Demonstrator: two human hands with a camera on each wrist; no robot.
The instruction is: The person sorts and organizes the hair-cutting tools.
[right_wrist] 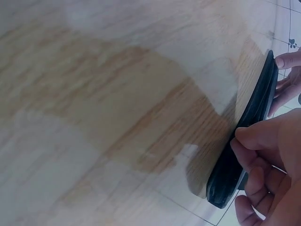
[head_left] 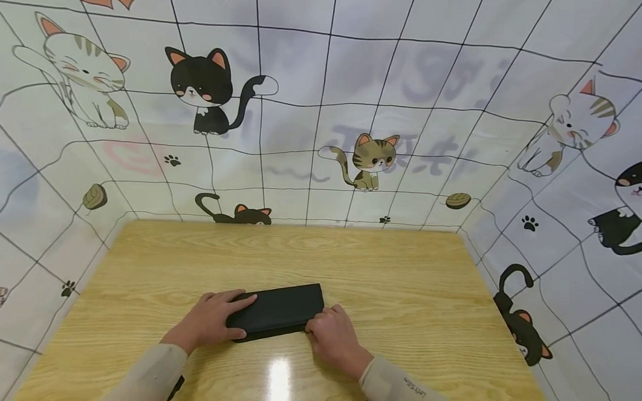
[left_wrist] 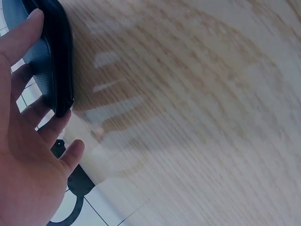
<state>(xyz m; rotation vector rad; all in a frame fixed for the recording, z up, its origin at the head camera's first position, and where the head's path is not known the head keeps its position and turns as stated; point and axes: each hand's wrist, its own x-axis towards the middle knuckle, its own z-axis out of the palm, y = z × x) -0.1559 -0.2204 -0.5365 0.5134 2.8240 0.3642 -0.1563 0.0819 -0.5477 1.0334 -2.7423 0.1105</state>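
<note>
A long black leather wallet [head_left: 282, 309] lies on the wooden table, slightly angled, its right end farther from me. My left hand [head_left: 212, 319] holds its left end, with the thumb at the near edge and the fingers spread over the top. In the left wrist view, thumb and fingers sit on either side of the wallet [left_wrist: 60, 61]. At the right end, my right hand [head_left: 335, 336] pinches the near edge close to the corner. The right wrist view shows thumb and forefinger on the wallet's [right_wrist: 225, 176] edge, the other fingers curled. What the fingertips pinch there is partly hidden.
The glossy wooden table [head_left: 393, 277] reflects a bright light near its front. White cloth walls [head_left: 297, 126] printed with cats and grid lines close off the back and both sides.
</note>
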